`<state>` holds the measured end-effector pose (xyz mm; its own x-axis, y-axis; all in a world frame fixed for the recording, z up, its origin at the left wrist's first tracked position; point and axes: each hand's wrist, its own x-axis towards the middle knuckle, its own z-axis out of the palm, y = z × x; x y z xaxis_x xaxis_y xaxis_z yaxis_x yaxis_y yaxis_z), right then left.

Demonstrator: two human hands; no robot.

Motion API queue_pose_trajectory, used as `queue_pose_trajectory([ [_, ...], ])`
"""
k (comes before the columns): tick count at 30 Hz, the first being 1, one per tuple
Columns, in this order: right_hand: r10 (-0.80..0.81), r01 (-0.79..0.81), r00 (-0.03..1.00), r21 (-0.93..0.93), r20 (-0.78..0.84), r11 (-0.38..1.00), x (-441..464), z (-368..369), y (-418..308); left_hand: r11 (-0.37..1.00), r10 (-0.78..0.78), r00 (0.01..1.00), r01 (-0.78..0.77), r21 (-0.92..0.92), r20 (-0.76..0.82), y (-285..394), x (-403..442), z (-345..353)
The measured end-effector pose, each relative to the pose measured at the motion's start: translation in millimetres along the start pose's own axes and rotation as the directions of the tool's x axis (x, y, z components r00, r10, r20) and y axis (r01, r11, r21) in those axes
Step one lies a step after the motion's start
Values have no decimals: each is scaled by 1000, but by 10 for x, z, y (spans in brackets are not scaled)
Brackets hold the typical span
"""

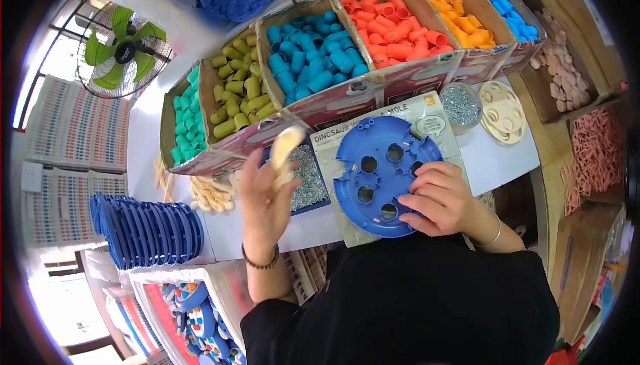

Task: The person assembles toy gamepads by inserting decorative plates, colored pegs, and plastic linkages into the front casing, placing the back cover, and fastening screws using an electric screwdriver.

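Grips the blue perforated shell (380,180) with the right hand (438,197), right of centre, probably for steadiness. Holds a blurred cream piece (287,148) in the left hand (260,198), mid-frame.

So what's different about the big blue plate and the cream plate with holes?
The blue plate is blue, while the cream plate is pale. The blue plate looks bigger than the cream plate. A right hand is on the blue plate; no hand touches the cream plate. Both are roundish with several holes.
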<state>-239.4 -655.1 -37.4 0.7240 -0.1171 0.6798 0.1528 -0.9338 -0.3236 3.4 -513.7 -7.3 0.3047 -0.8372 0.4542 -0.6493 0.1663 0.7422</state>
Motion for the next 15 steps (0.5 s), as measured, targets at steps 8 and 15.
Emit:
queue_pose_trajectory([
  [8, 49, -49, 999, 128, 0, 991, 8, 74, 7, 813, 493, 815, -556, 173, 303, -113, 776, 629],
  [15, 67, -66, 998, 111, -5, 992, 14, 87, 5, 993, 109, 935, -114, -5, 338, -212, 774, 590],
])
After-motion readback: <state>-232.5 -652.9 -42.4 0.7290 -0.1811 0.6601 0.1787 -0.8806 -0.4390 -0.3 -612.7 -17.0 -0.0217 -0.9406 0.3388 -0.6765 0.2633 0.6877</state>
